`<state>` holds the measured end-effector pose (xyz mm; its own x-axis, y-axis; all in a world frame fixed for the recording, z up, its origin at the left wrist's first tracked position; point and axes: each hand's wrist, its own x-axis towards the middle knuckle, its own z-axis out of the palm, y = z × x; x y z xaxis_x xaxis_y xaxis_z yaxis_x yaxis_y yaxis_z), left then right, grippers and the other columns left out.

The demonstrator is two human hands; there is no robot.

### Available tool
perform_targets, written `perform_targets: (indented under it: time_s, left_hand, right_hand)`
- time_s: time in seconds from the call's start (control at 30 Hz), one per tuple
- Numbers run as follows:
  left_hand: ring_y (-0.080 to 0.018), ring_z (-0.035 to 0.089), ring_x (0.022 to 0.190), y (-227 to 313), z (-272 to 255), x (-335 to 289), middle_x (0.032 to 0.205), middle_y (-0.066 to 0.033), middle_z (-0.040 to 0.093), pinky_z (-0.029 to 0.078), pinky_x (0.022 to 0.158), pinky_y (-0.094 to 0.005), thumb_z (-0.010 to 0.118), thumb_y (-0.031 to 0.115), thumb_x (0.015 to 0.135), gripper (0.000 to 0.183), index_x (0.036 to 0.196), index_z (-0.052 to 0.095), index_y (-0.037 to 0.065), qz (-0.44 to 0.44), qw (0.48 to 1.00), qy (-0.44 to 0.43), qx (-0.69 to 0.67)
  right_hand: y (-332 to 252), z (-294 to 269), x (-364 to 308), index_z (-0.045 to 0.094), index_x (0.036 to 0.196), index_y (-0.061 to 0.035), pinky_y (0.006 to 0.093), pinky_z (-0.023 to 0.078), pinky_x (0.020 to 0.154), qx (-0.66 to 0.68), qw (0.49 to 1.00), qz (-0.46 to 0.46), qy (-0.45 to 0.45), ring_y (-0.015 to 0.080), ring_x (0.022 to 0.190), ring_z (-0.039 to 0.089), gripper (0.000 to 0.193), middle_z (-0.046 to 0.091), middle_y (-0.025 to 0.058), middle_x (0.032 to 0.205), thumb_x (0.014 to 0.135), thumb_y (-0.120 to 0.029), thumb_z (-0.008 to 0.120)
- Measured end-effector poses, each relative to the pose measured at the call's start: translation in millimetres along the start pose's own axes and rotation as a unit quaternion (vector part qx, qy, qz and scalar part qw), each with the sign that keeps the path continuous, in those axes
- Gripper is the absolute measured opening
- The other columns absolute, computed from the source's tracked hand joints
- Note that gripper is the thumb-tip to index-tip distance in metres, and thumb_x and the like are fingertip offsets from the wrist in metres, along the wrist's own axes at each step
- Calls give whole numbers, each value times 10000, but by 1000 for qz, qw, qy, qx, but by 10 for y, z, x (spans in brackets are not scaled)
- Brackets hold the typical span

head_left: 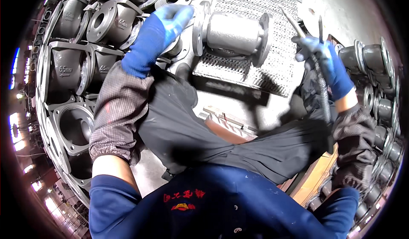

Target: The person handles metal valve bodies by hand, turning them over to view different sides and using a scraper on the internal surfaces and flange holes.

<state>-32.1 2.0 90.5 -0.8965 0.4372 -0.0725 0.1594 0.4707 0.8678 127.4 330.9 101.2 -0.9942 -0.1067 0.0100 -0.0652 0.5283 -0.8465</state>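
In front of me a grey cast-metal valve body (233, 31) lies on its side, a round flange at each end. It rests on a bright, rough-textured metal grating (281, 47). My left hand (170, 24), in a blue glove, is beside the left flange, fingers loosely bent and nothing visible in them; whether the fingertips touch the flange I cannot tell. At the right, my gloved right hand (317, 51) is closed round a long slim metal tool (294, 22), whose tip points toward the far side. A ribbed hose-like section (321, 88) runs down from that hand.
Stacked flanged castings (66, 66) rise close on my left, one with a wide round opening (76, 124). More castings (375, 60) line the right side. Between my knees lies a brownish wrapped block (228, 128); a wooden board (315, 175) is at lower right.
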Motion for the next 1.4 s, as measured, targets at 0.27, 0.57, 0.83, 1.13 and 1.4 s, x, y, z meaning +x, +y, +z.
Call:
perform_targets:
  time_s: [0.27, 0.57, 0.83, 1.13, 1.4]
  left_hand:
    - [-229, 549, 951, -469, 378, 428, 1090, -140, 566, 463, 831, -343, 415, 508, 895, 545, 1165, 506, 43, -201, 909, -82, -357]
    - [-232, 542, 1055, -364, 612, 306, 1182, -155, 535, 431, 922, -320, 419, 275, 938, 437, 1254, 442, -26, 47, 996, -6, -74]
    - [-209, 457, 1175, -138, 730, 336, 1255, -118, 481, 367, 1009, -323, 451, 83, 909, 393, 1296, 416, 25, 156, 967, -135, -150]
    - [-202, 543, 1079, -130, 590, 433, 1223, -143, 500, 455, 922, -295, 415, 299, 943, 434, 1284, 409, 30, -175, 940, -86, -281]
    - [-198, 594, 922, -460, 567, 391, 1027, -127, 594, 498, 817, -314, 476, 386, 898, 429, 1149, 514, 40, -168, 934, -49, -310]
  right_hand:
    - [982, 898, 106, 477, 1159, 81, 213, 463, 506, 368, 871, 234, 226, 142, 661, 596, 437, 599, 140, 1013, 853, -226, 533]
    - [928, 1115, 238, 584, 999, 41, 309, 484, 632, 141, 958, 89, 235, 200, 706, 610, 270, 626, 118, 811, 851, -169, 501]
    - [1336, 975, 49, 549, 1097, 37, 267, 512, 631, 277, 941, 92, 171, 173, 732, 630, 292, 633, 110, 798, 866, -118, 460]
    - [640, 852, 373, 581, 1017, -5, 193, 452, 511, 372, 871, 300, 113, 58, 594, 518, 361, 565, 0, 724, 896, -322, 457]
    - [493, 992, 301, 593, 871, 49, 229, 433, 574, 288, 920, 188, 188, 108, 629, 503, 380, 521, 45, 708, 861, -321, 507]
